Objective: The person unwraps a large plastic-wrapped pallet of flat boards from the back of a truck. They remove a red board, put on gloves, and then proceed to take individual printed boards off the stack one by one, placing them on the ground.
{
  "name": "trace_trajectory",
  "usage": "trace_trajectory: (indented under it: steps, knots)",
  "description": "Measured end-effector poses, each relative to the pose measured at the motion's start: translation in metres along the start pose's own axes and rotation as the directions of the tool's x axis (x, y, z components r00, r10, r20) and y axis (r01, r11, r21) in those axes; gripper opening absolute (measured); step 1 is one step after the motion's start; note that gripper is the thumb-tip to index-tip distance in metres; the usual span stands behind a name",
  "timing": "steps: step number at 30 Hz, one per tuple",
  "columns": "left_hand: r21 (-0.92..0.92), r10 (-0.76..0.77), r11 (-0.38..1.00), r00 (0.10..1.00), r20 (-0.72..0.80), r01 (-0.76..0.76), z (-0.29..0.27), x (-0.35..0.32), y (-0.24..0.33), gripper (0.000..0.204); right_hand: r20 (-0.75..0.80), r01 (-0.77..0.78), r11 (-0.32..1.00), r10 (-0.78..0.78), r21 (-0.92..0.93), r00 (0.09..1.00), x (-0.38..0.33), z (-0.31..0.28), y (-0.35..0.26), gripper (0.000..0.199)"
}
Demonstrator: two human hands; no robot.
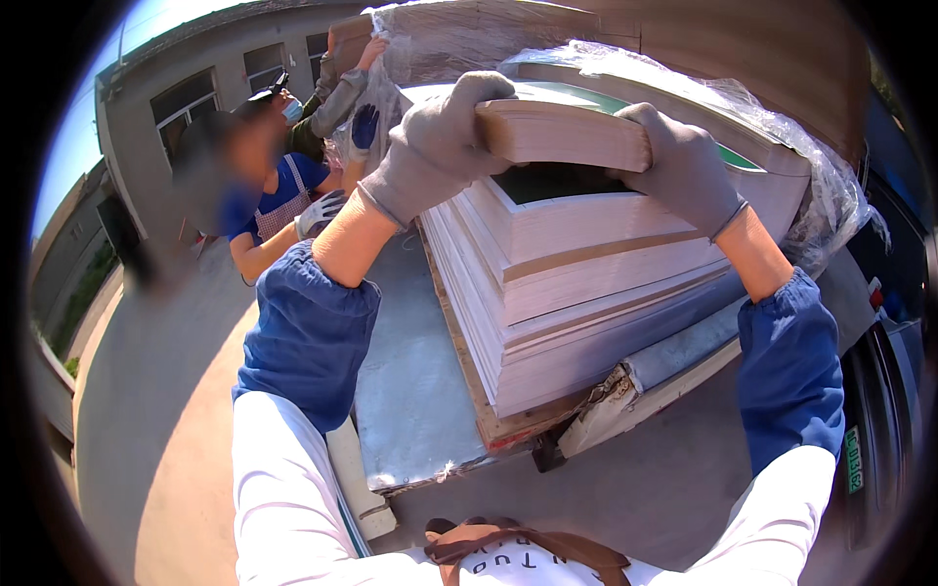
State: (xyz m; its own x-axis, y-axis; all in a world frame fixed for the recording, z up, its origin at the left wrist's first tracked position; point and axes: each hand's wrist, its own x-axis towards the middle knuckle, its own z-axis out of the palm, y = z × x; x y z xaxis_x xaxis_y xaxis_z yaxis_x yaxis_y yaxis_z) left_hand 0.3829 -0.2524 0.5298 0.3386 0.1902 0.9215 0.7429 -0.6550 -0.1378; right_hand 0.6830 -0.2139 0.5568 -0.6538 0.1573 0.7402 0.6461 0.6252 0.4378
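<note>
My left hand [440,137]: grey-gloved and closed on the left end of the paper bundle.
My right hand [679,166]: gloved the same, gripping the bundle's right end.
Paper bundle [572,135]: held between my hands above the stack, its near edge raised and slightly bowed; whether its far side touches the pile, I can't tell.
Stack [576,288]: thick pale layers, with a dark green face [567,184] on top, just under the bundle.
Step in hand: handling this one bundle at the pile's top, I judge; lifting or lowering, I can't say.
Next move calls for: an even, two-ended grip, so the sheets don't sag or fan out.
Pallet [508,428]: wooden, under the stack, beside a silvery platform [410,391].
Plastic wrap [831,200]: bunched loosely at the pile's right rear.
Co-workers: two at the left, one with a gloved hand [320,210] near the load.
Farther out: a grey building [132,122].
</note>
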Motion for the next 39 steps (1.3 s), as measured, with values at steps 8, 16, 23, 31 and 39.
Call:
trace_trajectory:
  steps: [8, 16, 23, 31, 39]
  knots:
    - [0.012, 0.102, 0.995, 0.995, 0.014, -0.102, 0.025, 0.009, -0.002, 0.059, 0.098, -0.104, 0.992, 0.111, -0.069, 0.989, -0.015, -0.001, -0.001, 0.055]
    - [0.156, 0.316, 0.941, 0.945, -0.083, -0.301, 0.017, 0.045, 0.004, 0.071, 0.025, -0.138, 0.974, 0.145, -0.181, 0.989, 0.003, -0.004, 0.023, 0.057]
    - [0.682, 0.263, 0.517, 0.855, 0.447, -0.517, 0.029, 0.099, 0.056, 0.074, -0.083, -0.123, 0.992, 0.122, -0.01, 0.989, 0.028, 0.005, 0.026, 0.049]
    - [0.641, 0.087, 0.646, 0.874, 0.478, -0.415, 0.017, 0.12, 0.078, 0.053, -0.225, -0.083, 0.994, 0.064, -0.072, 0.972, 0.018, 0.019, 0.04, 0.063]
    - [0.627, 0.231, 0.606, 0.862, 0.451, -0.49, 0.009, 0.15, 0.047, 0.044, -0.278, -0.036, 0.968, -0.035, -0.248, 0.96, 0.042, 0.014, 0.061, 0.061]
